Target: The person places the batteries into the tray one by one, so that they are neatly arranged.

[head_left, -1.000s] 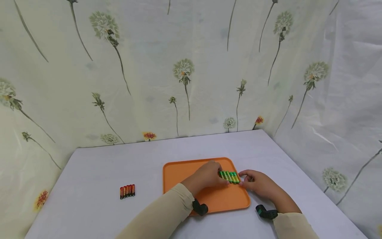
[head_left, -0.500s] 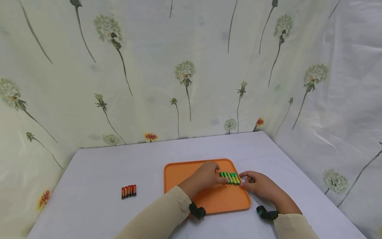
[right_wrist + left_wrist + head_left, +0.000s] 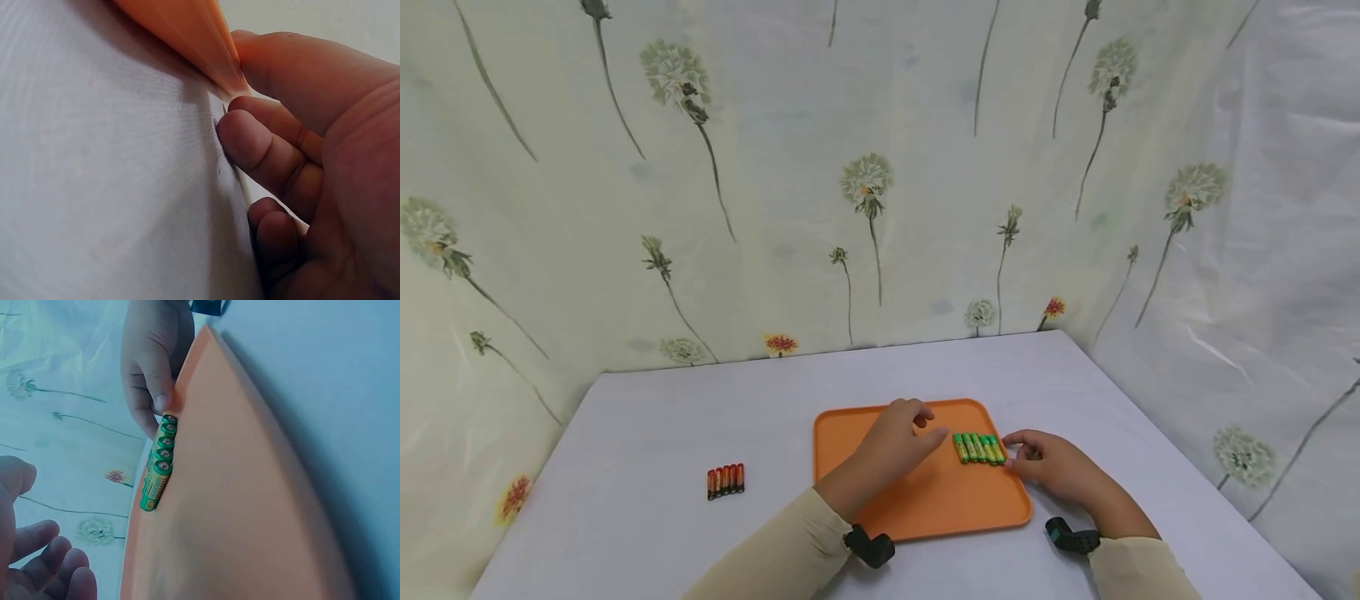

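Note:
A row of green-and-yellow batteries (image 3: 978, 448) lies side by side against the right rim of the orange tray (image 3: 925, 508). My left hand (image 3: 901, 437) hovers over the tray, left of the row, apart from it and holding nothing; its thumb and fingers are spread apart in the left wrist view. My right hand (image 3: 1051, 462) rests at the tray's right edge, beside the last green battery. In the right wrist view its thumb (image 3: 281, 59) touches the tray rim from outside, and the other fingers bend loosely near the white cloth.
Several red-and-black batteries (image 3: 726, 482) lie in a row on the white table (image 3: 647, 533), left of the tray. A curtain with dandelion prints (image 3: 775, 167) hangs behind the table and along its sides. A black wrist camera (image 3: 868, 547) sits on the left wrist.
My left hand has let go of the green batteries and drawn back to the left, its fingers spreading. The row is uncovered and stays by the rim. My right hand has hardly moved.

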`<control>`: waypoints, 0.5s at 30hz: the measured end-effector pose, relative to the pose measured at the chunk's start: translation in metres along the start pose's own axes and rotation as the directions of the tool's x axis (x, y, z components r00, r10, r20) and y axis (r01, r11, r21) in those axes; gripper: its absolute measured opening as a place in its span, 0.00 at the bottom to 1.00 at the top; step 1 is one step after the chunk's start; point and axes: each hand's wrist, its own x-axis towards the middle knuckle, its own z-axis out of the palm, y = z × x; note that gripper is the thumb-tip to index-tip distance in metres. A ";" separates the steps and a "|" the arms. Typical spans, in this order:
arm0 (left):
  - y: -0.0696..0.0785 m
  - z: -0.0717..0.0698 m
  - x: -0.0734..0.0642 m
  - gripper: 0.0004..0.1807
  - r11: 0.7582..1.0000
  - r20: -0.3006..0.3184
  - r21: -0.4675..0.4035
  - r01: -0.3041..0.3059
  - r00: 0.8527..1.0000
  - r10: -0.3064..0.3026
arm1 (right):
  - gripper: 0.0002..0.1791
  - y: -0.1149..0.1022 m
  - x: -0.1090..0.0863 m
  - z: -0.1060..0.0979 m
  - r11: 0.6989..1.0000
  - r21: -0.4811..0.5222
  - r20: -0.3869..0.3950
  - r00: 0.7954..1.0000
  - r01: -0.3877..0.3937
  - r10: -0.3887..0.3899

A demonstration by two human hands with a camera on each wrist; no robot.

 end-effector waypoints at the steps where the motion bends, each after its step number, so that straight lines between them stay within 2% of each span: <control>1: -0.002 -0.002 -0.004 0.26 1.000 -0.001 -0.007 -0.005 1.000 0.005 | 0.28 0.000 0.000 0.000 1.000 -0.004 0.001 1.000 -0.004 0.004; 6: -0.007 -0.016 -0.021 0.25 1.000 -0.008 -0.021 -0.020 1.000 0.019 | 0.27 0.000 0.000 0.000 1.000 -0.011 0.004 1.000 -0.018 0.018; 15: -0.010 -0.038 -0.045 0.25 0.999 -0.014 -0.009 -0.043 0.999 0.043 | 0.28 -0.004 -0.001 0.000 1.000 0.008 0.015 1.000 0.010 -0.010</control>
